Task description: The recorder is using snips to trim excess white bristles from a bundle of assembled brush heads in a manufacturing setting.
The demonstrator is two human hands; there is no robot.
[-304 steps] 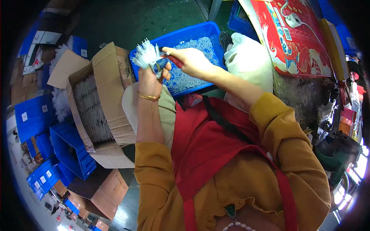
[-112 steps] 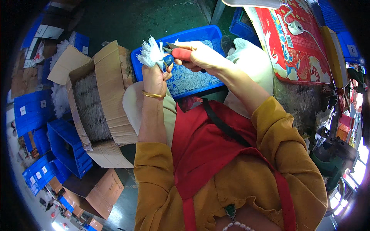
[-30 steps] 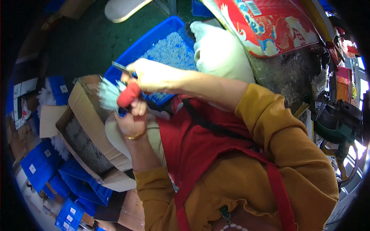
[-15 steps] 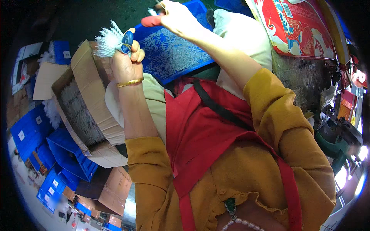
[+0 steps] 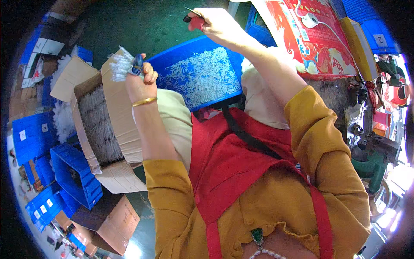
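Fingers curled, my left hand (image 5: 141, 86) grips a bundle of white bristle brushes (image 5: 121, 64) that fan out to the left. A dark blue cover (image 5: 138, 62) sits at its thumb. Up and to the right, my right hand (image 5: 220, 26) pinches a thin dark tool (image 5: 192, 11) whose kind I cannot make out. A red cover (image 5: 196, 23) wraps one of its fingers, and something black shows beside it. Below and between the hands stands a blue bin (image 5: 236, 64) with many small white pieces (image 5: 202, 75) spread inside.
An open cardboard box (image 5: 123, 108) full of white brushes stands left of my leg. Further left are blue crates (image 5: 71, 157) and another carton (image 5: 123, 222). A red printed bag (image 5: 319, 43) with a white corded device (image 5: 309, 20) lies at right, near a green machine (image 5: 375, 166).
My right hand has moved up and right, away from above the bin. The pale bit near its fingertips no longer shows. My left hand still grips the brushes, slightly lower in view.
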